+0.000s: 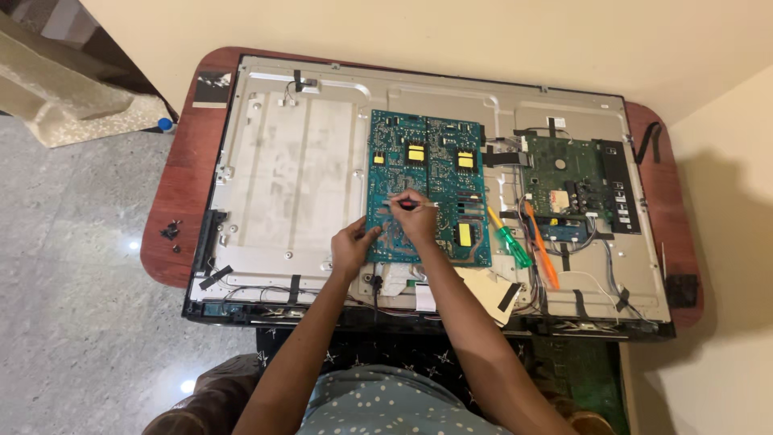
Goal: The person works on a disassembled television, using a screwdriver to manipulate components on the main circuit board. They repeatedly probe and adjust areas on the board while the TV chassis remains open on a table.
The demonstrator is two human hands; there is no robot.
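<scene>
Forearms hide the near panel edge. Left hand (pixel 353 244) curled, grip pinching the near-left edge of the teal circuit board (pixel 428 187), which lies mid-panel on the bench (pixel 173 209). Right hand (pixel 414 216) bent over the board, grip clenched on a small red-handled tool (pixel 409 205); tip too small to resolve.

The television back panel (pixel 282 173) is bare sheet metal, dull grey and smudged, framed in black plastic. The teal circuit board (pixel 429 187) under both hands looks matt with glossy yellow parts; the smaller board (pixel 564 179) near the desk's right edge is darker green. The desk (pixel 173 185) is reddish-brown wood with a slight sheen. Two screwdrivers, green (pixel 510 244) and orange (pixel 542 250), have shiny translucent plastic handles. The floor (pixel 72 266) is polished stone.
</scene>
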